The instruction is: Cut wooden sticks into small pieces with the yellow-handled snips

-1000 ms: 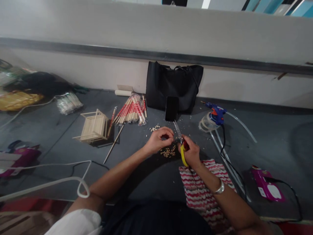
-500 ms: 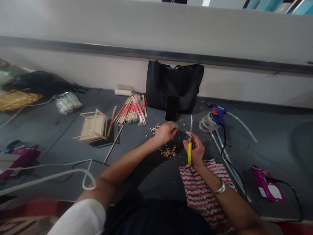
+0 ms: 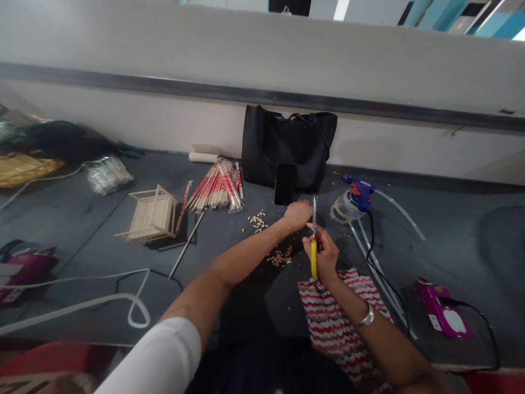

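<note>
My right hand (image 3: 325, 253) is closed around yellow-handled scissors (image 3: 314, 258), seen edge-on with the blades pointing away from me. My left hand (image 3: 298, 215) is just left of the blades, low over the table. Its fingers curl downward and whatever they pinch is hidden. Two loose piles of tiny cut wooden pieces lie near my left forearm: one pile (image 3: 258, 221) beyond it, another pile (image 3: 280, 256) on the near side. Under my right wrist is a red-and-white striped cloth (image 3: 328, 317).
A small wooden stick frame (image 3: 152, 214) stands left, near wrapped chopsticks (image 3: 217, 183) and a single stick (image 3: 186, 245). A phone (image 3: 285, 184) leans against a black bag (image 3: 266, 145). On the right are a blue glue gun (image 3: 359, 191), clear glue sticks (image 3: 379, 273) and a purple box (image 3: 443, 309).
My left hand has moved right and slightly away from me, close to the blades. The scissors stay in my right hand. The view has shifted a little.
</note>
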The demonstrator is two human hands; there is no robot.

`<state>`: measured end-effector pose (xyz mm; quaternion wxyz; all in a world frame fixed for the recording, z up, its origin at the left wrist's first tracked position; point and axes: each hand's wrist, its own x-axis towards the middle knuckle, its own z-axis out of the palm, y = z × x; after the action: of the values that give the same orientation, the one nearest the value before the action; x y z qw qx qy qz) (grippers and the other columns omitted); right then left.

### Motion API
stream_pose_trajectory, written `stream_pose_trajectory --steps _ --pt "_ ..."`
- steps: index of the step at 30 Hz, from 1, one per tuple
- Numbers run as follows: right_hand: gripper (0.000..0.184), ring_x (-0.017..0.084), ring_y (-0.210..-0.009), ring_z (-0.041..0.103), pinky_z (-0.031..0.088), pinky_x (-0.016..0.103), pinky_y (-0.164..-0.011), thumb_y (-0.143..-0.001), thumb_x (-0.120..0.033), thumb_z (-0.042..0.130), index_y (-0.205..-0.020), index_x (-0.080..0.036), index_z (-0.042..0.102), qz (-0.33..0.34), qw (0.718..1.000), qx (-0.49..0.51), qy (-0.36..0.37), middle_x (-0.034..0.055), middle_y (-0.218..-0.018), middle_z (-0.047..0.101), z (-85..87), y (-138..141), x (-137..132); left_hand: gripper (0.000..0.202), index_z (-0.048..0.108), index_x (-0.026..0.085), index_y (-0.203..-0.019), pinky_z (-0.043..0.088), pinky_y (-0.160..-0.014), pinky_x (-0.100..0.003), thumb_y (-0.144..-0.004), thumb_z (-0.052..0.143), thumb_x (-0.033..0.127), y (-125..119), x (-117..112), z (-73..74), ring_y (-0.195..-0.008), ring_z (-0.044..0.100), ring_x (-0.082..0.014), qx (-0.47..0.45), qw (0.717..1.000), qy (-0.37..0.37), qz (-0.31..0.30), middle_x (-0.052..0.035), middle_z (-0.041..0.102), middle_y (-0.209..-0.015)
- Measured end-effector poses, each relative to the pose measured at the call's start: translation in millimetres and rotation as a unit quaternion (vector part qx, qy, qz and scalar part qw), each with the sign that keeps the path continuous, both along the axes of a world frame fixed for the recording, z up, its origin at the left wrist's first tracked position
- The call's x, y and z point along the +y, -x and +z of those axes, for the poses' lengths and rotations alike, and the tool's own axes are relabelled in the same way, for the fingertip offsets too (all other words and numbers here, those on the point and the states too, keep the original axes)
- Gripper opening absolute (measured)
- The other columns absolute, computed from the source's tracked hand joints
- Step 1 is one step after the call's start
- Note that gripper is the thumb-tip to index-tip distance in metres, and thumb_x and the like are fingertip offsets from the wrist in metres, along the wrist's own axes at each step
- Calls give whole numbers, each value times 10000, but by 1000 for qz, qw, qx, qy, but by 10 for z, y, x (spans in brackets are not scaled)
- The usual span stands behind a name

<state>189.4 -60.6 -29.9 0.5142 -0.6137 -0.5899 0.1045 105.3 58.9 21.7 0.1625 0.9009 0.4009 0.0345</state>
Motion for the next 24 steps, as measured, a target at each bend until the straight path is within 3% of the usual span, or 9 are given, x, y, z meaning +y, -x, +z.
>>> stream_pose_trajectory --steps 5,7,8,9,11,14,16,20,24 --pt "308 136 -603 630 553 251 -622 -822 -338 619 -1090 -210 699 2 1000 -25 1 11 -812 737 -12 -6 -6 230 679 104 -1015 526 -806 -306 -900 486 61 95 -1 -74 -993 683 -246 -43 999 7 27 -158 685 -1063" --pt "295 139 -623 649 567 258 -646 -832 -329 609 -1086 -210 700 1 999 -41 -14 18 -838 746 -20 -7 -9 207 669 127 -974 524 -769 -284 -895 488 65 163 -37 -115 -903 684 -204 -121 991 33 53 -110 697 -997" --pt "291 142 -635 658 574 263 -660 -837 -327 605 -1086 -211 699 0 998 -50 -22 22 -855 750 -29 -8 -13 190 663 135 -931 520 -747 -267 -892 489 68 209 -68 -133 -841 676 -178 -206 973 69 74 -77 697 -923" --pt "291 146 -648 666 581 271 -674 -841 -328 604 -1091 -211 697 -1 998 -59 -28 27 -869 753 -41 -9 -19 161 653 147 -893 513 -715 -252 -890 503 90 264 -110 -144 -764 659 -151 -315 937 118 93 -37 683 -832" --pt "303 159 -676 683 594 291 -700 -848 -333 607 -1114 -215 689 -5 996 -77 -37 35 -887 755 -77 -11 -34 71 640 159 -856 489 -618 -231 -870 572 173 400 -221 -136 -608 598 -111 -490 831 236 117 20 632 -694" --pt "327 186 -715 704 609 328 -728 -851 -332 612 -1149 -211 671 -19 991 -112 -71 61 -917 761 -136 -8 -50 173 662 147 -865 485 -596 -240 -789 717 292 633 -421 -29 -575 579 -96 -607 693 367 126 12 647 -690" --pt "318 207 -750 713 614 350 -740 -848 -330 608 -1138 -216 670 -25 984 -144 -103 74 -934 760 -155 3 -48 258 672 136 -847 496 -602 -245 -716 800 318 766 -539 72 -586 589 -92 -633 635 424 125 -6 668 -714" --pt "324 196 -715 690 604 334 -698 -858 -260 573 -1167 -223 658 16 975 -183 -129 54 -873 738 -121 47 -31 327 675 135 -817 491 -562 -231 -651 869 340 891 -672 192 -533 575 -81 -655 591 456 121 9 653 -649" --pt "400 192 -698 653 584 335 -697 -829 -189 555 -1220 -206 639 37 976 -184 -114 46 -828 695 -74 73 -27 327 660 142 -794 502 -572 -237 -647 877 337 875 -701 156 -539 576 -81 -658 590 447 138 11 657 -669"
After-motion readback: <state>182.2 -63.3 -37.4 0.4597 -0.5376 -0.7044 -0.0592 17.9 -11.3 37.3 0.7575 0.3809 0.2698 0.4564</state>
